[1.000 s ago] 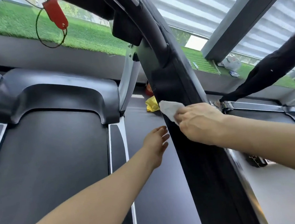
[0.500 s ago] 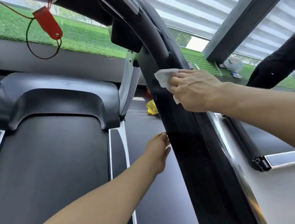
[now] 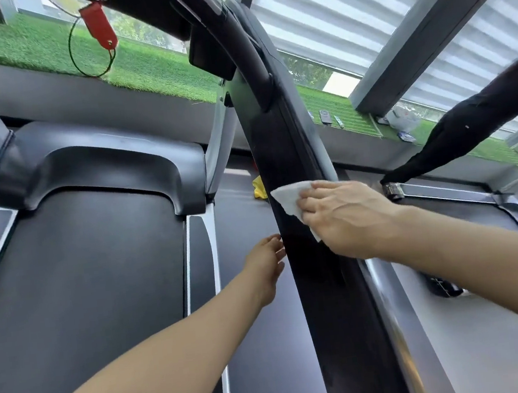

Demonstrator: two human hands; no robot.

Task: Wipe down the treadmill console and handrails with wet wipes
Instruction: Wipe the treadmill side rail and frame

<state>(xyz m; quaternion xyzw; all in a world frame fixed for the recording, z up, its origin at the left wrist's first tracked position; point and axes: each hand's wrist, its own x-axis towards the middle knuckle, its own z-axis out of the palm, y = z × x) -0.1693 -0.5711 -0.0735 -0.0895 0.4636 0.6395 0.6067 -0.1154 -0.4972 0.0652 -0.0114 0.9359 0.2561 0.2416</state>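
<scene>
The right hand [image 3: 347, 218] presses a white crumpled wet wipe [image 3: 293, 200] against the long black padded handrail [image 3: 296, 166], lower than half a second ago, so a downward pass is under way. The left hand [image 3: 267, 266] hangs relaxed, fingers loose, beside the rail.

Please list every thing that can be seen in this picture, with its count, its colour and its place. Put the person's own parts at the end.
handrail: one, black, sloping through the middle
wet wipe: one, white, pressed on the handrail
treadmill belt: one, dark grey, left
motor cover: one, black, at the head of the belt
safety key tag: one, red, on a cord, top left
yellow cloth: one, on the floor behind the handrail
artificial grass: green, on the window ledge
window blinds: white, top right
left hand: one, fingers relaxed, beside the handrail
right hand: one, presses the wipe
</scene>
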